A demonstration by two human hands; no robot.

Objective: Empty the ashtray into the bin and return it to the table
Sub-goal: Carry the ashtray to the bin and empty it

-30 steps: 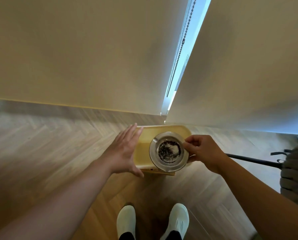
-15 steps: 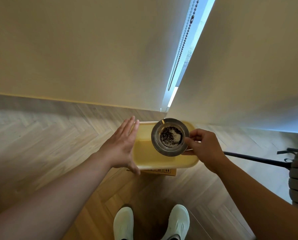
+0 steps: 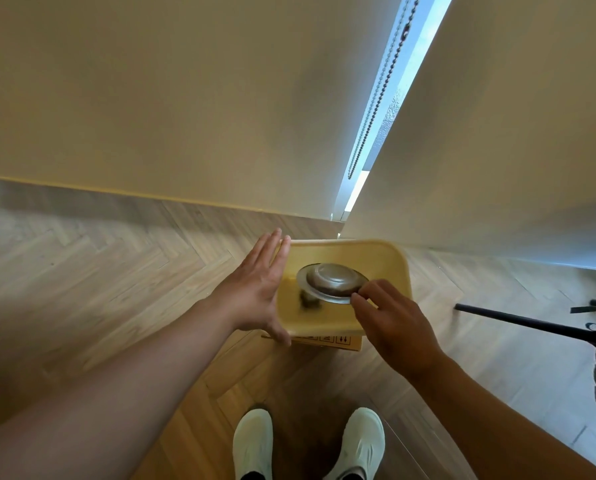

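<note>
Head view. The ashtray is turned underside-up over the mouth of the yellow bin, which stands on the herringbone floor at the foot of the wall. A dark blurred clump, apparently its contents, shows just below the rim at 7 o'clock of the dish, inside the bin.

Risks, as judged: the hold is a light pinch on one edge only, so a shake to clear the residue could let the ashtray slip into the bin; fine ash could also drift past the near wall toward the shoes at 6 o'clock.

Pose: the right hand reaches in from 4 o'clock, fingertips closed on the ashtray's rim at its 5 o'clock edge, wrist rolled over. The left hand comes from 8 o'clock, fingers straight and together, palm flat against the bin's left wall, gripping nothing, thumb low on the near corner.
</note>
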